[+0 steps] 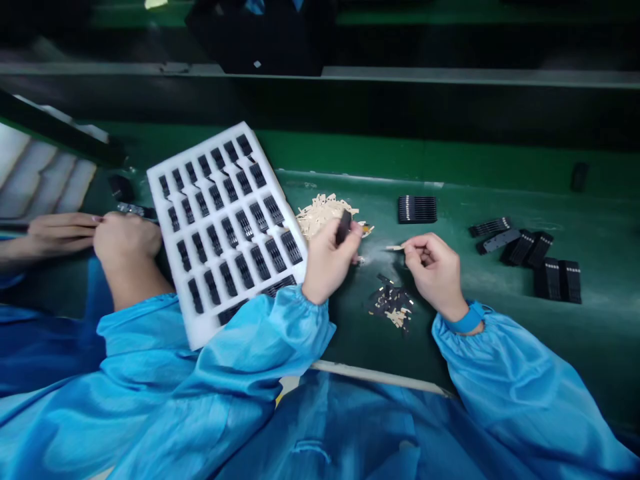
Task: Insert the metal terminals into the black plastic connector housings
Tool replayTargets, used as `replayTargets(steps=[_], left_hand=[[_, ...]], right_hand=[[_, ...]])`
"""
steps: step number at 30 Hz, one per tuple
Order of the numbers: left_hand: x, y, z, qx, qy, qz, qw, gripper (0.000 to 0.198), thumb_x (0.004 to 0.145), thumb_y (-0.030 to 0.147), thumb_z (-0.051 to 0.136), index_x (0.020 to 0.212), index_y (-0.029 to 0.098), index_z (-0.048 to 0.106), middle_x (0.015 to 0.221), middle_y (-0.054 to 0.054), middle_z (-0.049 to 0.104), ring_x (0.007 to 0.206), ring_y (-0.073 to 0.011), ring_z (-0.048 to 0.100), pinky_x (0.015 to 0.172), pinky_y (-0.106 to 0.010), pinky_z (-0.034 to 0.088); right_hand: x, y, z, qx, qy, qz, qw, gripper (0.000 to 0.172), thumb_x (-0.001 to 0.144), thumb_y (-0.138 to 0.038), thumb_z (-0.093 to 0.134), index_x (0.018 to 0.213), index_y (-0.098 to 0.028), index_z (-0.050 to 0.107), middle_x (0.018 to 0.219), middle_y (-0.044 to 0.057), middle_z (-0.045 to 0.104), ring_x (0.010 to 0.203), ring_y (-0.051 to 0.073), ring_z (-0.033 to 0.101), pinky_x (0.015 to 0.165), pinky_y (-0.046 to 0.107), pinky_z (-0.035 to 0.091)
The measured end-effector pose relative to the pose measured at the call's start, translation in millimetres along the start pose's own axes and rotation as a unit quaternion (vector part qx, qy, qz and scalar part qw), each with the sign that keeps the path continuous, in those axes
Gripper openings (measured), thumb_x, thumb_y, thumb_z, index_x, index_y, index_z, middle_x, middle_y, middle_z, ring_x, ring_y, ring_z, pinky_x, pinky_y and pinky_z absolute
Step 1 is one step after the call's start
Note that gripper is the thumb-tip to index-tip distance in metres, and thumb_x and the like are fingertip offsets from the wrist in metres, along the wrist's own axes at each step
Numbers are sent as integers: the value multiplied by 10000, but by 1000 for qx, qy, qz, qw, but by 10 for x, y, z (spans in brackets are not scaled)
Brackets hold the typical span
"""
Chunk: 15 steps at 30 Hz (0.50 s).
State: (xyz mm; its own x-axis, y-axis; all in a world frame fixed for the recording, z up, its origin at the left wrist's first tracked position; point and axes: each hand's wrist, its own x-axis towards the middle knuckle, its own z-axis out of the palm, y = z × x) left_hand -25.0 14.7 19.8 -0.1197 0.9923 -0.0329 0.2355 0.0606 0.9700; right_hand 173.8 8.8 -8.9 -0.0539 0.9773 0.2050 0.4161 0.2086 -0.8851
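Between the thumb and fingers of my left hand [326, 259] is a small black plastic part [343, 227], held upright. My right hand [434, 270] pinches a thin cream-coloured strip [395, 248] that points left toward the other hand. Just behind my left hand lies a heap of cream flat pieces [323, 212]. Below and between both hands is a small scatter of black and cream scraps [393, 303]. A white foam tray [187, 319] with rows of black slotted parts leans to the left of my left hand.
A neat block of black parts [417, 209] stands at the back. More black parts [557, 280] lie at the right. At far left, a co-worker's hands [125, 237] are beside the tray. White foam sheets [45, 167] are stacked behind them. The green table's front edge [380, 377] runs near my body.
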Motion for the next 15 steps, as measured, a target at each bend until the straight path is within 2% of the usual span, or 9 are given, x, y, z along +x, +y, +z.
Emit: replayTargets(steps=[2, 3, 7, 9, 11, 14, 15], left_hand=[[60, 31, -52, -69, 69, -15, 995, 168, 928, 365, 595, 900, 201, 566, 567, 68, 503, 464, -81, 497, 488, -210, 428], [80, 39, -67, -89, 84, -21, 992, 177, 919, 371, 611, 902, 201, 562, 573, 67, 503, 460, -78, 500, 473, -205, 424], [93, 41, -50, -115, 75, -42, 990, 172, 899, 351, 637, 896, 195, 566, 568, 68, 501, 456, -71, 506, 442, -186, 421], [86, 41, -31, -119, 67, -44, 990, 152, 899, 329, 635, 894, 191, 571, 586, 64, 515, 464, -68, 512, 440, -182, 430], [88, 44, -27, -122, 60, -35, 990, 136, 900, 311, 630, 886, 189, 572, 609, 59, 525, 473, -66, 515, 443, -184, 439], [92, 37, -38, -124, 49, -28, 991, 106, 901, 280, 623, 876, 189, 575, 612, 60, 514, 481, -72, 523, 462, -195, 459], [86, 29, -35, -121, 37, -30, 992, 95, 900, 269, 623, 879, 188, 578, 616, 60, 519, 488, -75, 536, 478, -201, 471]], right_hand=[[50, -5, 41, -16, 7, -1, 1000, 107, 916, -189, 582, 908, -191, 688, 802, 17, 619, 608, 126, 531, 561, 270, 427], [85, -20, 76, -36, 1, -13, 999, 114, 909, -180, 584, 915, -190, 697, 787, 13, 616, 595, 126, 522, 566, 273, 423], [234, -107, 240, -129, -47, -68, 988, 48, 882, -212, 656, 848, -190, 682, 753, 7, 612, 594, 134, 503, 608, 288, 420], [263, -143, 249, -148, -67, -79, 984, 131, 898, -285, 685, 807, -192, 669, 771, 18, 628, 632, 145, 536, 638, 298, 432], [229, -187, 147, -142, -74, -80, 984, 177, 936, -313, 658, 804, -197, 677, 785, 26, 650, 663, 157, 568, 656, 311, 446], [74, -309, -178, -108, -63, -82, 989, 145, 963, -284, 626, 859, -214, 699, 840, 41, 691, 716, 177, 616, 658, 329, 477], [13, -359, -295, -92, -67, -84, 990, 129, 966, -288, 624, 898, -218, 708, 894, 55, 706, 787, 189, 641, 712, 337, 509]])
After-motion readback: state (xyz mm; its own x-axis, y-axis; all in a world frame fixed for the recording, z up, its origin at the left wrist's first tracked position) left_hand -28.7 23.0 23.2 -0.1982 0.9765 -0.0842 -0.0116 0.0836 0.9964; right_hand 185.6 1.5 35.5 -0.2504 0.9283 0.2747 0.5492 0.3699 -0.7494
